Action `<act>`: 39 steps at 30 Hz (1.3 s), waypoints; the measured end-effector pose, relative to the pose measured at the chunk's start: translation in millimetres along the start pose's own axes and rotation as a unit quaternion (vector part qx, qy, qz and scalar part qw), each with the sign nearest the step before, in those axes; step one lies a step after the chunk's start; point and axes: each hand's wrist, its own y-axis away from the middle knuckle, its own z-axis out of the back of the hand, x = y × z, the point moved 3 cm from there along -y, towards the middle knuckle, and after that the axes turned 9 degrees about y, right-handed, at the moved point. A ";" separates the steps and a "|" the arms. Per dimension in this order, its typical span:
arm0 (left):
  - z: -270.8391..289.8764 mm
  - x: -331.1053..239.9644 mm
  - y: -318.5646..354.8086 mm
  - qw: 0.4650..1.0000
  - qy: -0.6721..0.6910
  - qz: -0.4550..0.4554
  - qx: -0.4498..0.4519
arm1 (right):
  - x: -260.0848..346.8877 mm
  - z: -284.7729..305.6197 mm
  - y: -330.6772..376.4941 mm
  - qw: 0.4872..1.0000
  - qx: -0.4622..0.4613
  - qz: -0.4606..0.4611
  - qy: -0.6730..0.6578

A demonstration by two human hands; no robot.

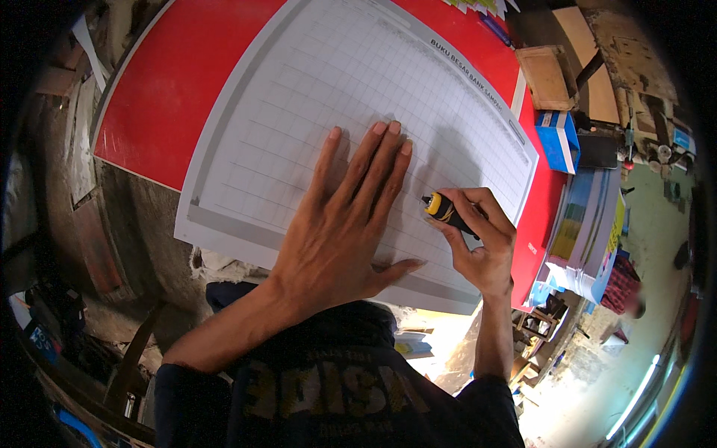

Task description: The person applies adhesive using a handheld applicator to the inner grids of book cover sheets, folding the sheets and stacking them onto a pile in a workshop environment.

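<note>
Right hand: in the head view, pinching a black-and-yellow tool over the ruled sheet
Left hand: palm down on the ruled sheet, thumb and little finger spread
Tool: rear partly hidden by fingers; contact unclear
Sheet: top edge cut off

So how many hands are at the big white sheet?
2: the left hand, laid flat on the sheet, and the right hand, to its right, gripping a black-and-yellow tool. No other hand shows there.
</note>
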 end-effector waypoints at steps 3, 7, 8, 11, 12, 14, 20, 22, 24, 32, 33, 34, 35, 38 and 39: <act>1.4 -1.3 -1.6 1.000 -0.014 0.002 0.013 | -2.1 -5.5 2.3 0.999 -0.035 0.029 0.011; 0.4 -0.9 -1.8 1.000 -0.018 -0.002 0.018 | -1.4 -5.9 1.9 0.995 -0.052 0.069 0.058; -0.5 -1.0 -1.5 1.000 -0.016 -0.003 0.018 | -2.4 -8.0 3.9 0.997 -0.052 0.041 0.039; -0.3 -0.9 -1.6 1.000 -0.019 -0.003 0.017 | -0.6 -8.5 0.9 0.999 -0.048 -0.004 0.005; 0.3 -1.1 -1.6 1.000 -0.020 -0.004 0.014 | -0.2 -7.6 -0.6 0.999 -0.041 -0.020 -0.005; -0.8 0.2 -0.6 1.000 -0.017 -0.004 0.014 | -2.0 -8.6 0.8 0.999 -0.038 -0.011 -0.002; 1.2 -1.6 -1.3 1.000 -0.024 -0.008 0.015 | -2.5 -7.7 1.6 0.997 -0.052 0.050 0.027; 2.4 -2.1 -1.5 0.999 -0.031 -0.011 0.014 | -1.4 -5.5 -1.0 0.998 -0.049 0.035 0.031; 2.9 -1.6 -1.7 1.000 -0.025 -0.012 0.008 | -2.6 -4.7 -4.1 0.999 -0.028 0.006 -0.021; 3.5 -4.0 -2.5 0.999 -0.029 -0.011 0.015 | -5.7 4.5 -11.3 0.941 -0.005 -0.246 -0.232; 4.7 -4.3 -1.9 0.999 -0.036 -0.010 0.013 | -16.7 4.5 -15.3 0.905 -0.065 -0.344 -0.241; 5.4 -4.1 -0.6 0.999 -0.039 -0.012 0.012 | -25.0 4.4 -18.2 0.856 -0.123 -0.437 -0.246; 5.1 -3.4 1.5 0.999 -0.038 -0.009 0.012 | -36.1 13.6 -17.9 0.872 -0.104 -0.418 -0.234; 2.8 -3.8 -1.6 0.999 -0.036 -0.006 0.001 | -36.4 11.5 2.4 0.923 -0.083 -0.303 -0.223; 1.1 -3.3 -1.7 0.999 -0.034 -0.009 0.002 | -27.3 10.2 7.6 0.973 -0.086 -0.192 -0.098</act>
